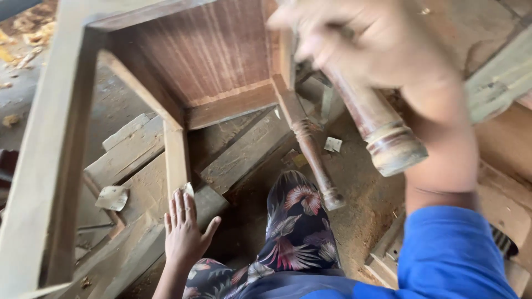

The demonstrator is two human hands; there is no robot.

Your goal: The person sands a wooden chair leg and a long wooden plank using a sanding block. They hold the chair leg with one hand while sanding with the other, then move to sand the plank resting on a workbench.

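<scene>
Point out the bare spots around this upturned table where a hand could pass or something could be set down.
Bare dusty floor lies between the lower turned leg and the boards at right. The left hand rests flat by a rail. The planks are cluttered with sandpaper scraps. The right hand grips the upper leg; crowded there.

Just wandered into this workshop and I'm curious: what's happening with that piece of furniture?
A person in a blue sleeve is handling a wooden table tipped over on a dusty floor. The right hand, blurred, grips a turned leg near its upper end. The left hand lies flat, fingers spread, at the end of a square leg. Planks and small paper scraps lie beneath.
</scene>
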